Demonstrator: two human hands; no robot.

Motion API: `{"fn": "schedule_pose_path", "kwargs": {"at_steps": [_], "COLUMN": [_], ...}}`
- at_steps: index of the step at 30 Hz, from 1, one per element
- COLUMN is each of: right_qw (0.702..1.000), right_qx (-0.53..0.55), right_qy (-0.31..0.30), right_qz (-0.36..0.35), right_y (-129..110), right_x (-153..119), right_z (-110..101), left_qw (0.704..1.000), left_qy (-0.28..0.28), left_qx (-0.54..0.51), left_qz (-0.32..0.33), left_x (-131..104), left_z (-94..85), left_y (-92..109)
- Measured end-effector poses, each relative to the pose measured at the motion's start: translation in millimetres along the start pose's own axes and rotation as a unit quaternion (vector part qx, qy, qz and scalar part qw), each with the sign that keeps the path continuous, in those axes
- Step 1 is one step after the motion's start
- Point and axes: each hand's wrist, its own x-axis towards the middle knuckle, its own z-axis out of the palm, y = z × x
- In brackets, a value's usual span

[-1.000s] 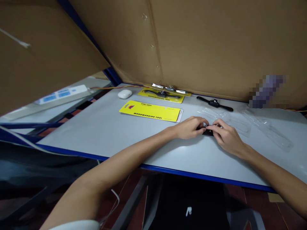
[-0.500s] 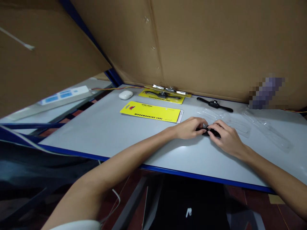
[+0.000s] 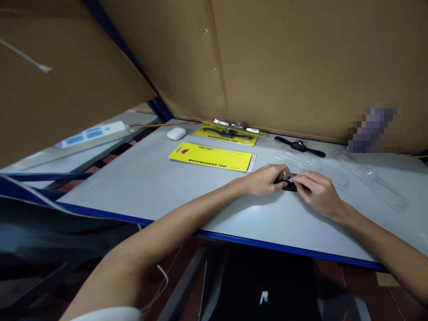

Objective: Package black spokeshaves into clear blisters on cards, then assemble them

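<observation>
A black spokeshave with a silvery part at its middle is on the table between my hands. My left hand is closed around its left end. My right hand reaches in from the other side, thumb and fingertips pinched together at the tool's middle; any small part between them is hidden. A second black spokeshave lies behind, towards the cardboard wall. Clear plastic packaging rests just beyond my right hand.
A yellow printed card lies left of my hands. Packaged spokeshaves on yellow cards sit behind it, beside a white rounded case. Another clear plastic shell is at right. Cardboard walls the back; a power strip stands left.
My right fingers have drawn together into a pinch at the spokeshave's middle, uncovering more of its silvery part. My left hand keeps its hold in nearly the same place.
</observation>
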Motion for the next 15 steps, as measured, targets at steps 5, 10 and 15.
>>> {"fn": "schedule_pose_path", "kwargs": {"at_steps": [5,10,15], "right_qw": [0.996,0.991,0.989], "right_qx": [0.041,0.049,0.057], "right_qy": [0.069,0.100,0.089], "right_qz": [0.028,0.078,0.107], "right_y": [-1.5,-3.6,-4.1], "right_x": [5.2,8.4,7.0], "right_z": [-7.1,-9.4,-7.9], "left_qw": [1.000,1.000,1.000], "left_qy": [-0.001,-0.001,0.003], "left_qx": [0.000,0.001,0.002], "left_qz": [-0.006,-0.003,0.007], "left_x": [-0.3,-0.2,-0.5], "left_z": [-1.1,-0.9,-0.5], "left_y": [1.9,1.2,0.2]}}
